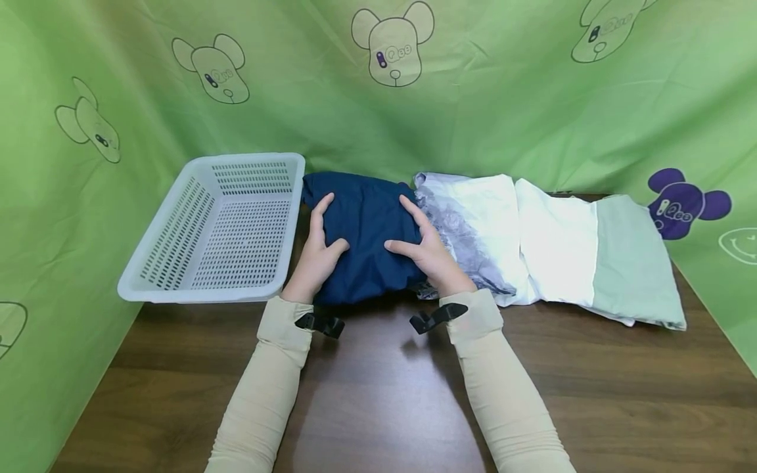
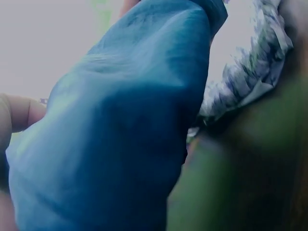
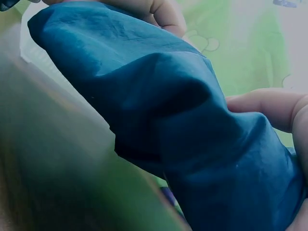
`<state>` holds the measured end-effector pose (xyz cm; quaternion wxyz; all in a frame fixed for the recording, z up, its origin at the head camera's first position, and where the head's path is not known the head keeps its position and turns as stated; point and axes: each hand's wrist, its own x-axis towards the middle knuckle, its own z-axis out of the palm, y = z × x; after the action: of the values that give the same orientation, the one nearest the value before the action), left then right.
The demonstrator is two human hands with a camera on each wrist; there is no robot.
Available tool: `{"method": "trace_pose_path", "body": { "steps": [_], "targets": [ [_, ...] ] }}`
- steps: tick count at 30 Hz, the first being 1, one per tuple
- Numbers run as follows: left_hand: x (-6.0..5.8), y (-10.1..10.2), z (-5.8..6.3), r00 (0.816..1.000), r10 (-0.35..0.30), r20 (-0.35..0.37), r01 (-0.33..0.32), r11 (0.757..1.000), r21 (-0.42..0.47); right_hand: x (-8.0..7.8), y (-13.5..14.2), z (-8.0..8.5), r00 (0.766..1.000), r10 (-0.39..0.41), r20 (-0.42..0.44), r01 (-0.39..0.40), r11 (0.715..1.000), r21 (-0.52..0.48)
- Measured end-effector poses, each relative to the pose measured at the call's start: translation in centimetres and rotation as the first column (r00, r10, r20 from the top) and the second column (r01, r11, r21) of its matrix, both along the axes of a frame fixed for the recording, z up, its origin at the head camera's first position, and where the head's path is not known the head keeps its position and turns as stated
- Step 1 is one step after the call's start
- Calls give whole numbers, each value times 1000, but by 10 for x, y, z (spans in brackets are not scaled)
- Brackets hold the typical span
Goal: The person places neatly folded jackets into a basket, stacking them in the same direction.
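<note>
Between both hands is a folded navy blue cloth (image 1: 368,220), bulging and creased; I cannot tell what kind of fabric item it is. My left hand (image 1: 316,257) grips its left side, and my right hand (image 1: 436,256) grips the right side. Both thumbs press on the cloth's upper face, while some fingers are hidden by it. In the left wrist view the blue cloth (image 2: 110,125) fills the middle, its lower edge apart from the table. The right wrist view shows a thumb (image 3: 264,103) denting the blue cloth (image 3: 192,120).
A white slotted plastic basket (image 1: 198,294) stands left of the blue cloth, with nothing in it. To the right lie a folded grey-and-white patterned cloth (image 1: 467,223), a white cloth (image 1: 558,246) and a pale green cloth (image 1: 635,259) on the wooden table (image 1: 378,401). Green curtains (image 1: 473,118) hang behind.
</note>
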<state>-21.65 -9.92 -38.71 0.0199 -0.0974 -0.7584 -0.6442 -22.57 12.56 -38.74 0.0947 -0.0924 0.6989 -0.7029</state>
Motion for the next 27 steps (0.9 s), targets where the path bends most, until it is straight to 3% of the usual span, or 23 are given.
{"method": "trace_pose_path", "body": {
  "steps": [8,20,27],
  "targets": [
    [14,3,27,999,-42,-16,42,999,26,5,4,14,997,-12,-80,13,1000,16],
    [15,-16,33,995,-45,-91,50,997,52,15,-7,27,995,-16,-97,12,999,-41],
    [20,-29,45,996,-39,-78,43,998,47,19,-18,27,992,-20,-128,7,995,-102]
  ]
}}
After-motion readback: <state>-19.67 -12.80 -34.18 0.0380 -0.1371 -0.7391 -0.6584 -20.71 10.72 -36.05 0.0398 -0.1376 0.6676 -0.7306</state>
